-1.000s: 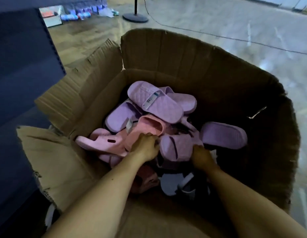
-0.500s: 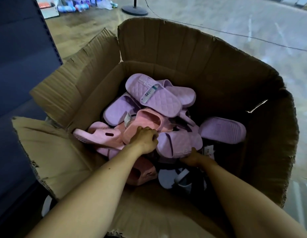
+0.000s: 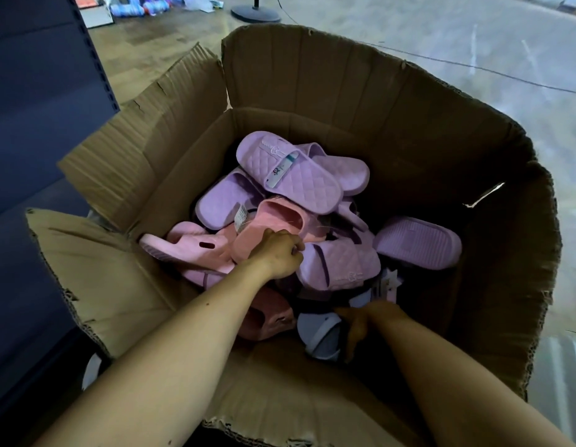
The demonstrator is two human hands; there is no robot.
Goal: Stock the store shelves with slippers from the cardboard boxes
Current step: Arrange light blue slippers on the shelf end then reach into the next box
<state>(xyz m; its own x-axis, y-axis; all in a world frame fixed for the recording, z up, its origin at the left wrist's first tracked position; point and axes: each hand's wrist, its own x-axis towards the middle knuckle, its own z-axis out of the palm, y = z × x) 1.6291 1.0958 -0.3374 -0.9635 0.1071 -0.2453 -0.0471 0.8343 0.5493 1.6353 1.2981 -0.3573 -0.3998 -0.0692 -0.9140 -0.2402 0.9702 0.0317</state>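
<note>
A large open cardboard box holds a heap of several slippers. A quilted lilac slipper lies on top at the back. Below it sits a salmon-pink slipper, and my left hand is closed on its near edge. A second quilted lilac slipper lies just right of that hand. My right hand reaches low into the dark front of the box beside a pale blue slipper; its fingers are hidden in shadow.
A dark blue store shelf unit stands to the left of the box. Torn box flaps spread out at left and front. A round stand base and a cable lie on the floor behind, with packaged goods far back.
My right hand has drawn back from under the quilted lilac slipper and dropped lower toward the pale blue slipper. My left hand stays on the salmon-pink slipper.
</note>
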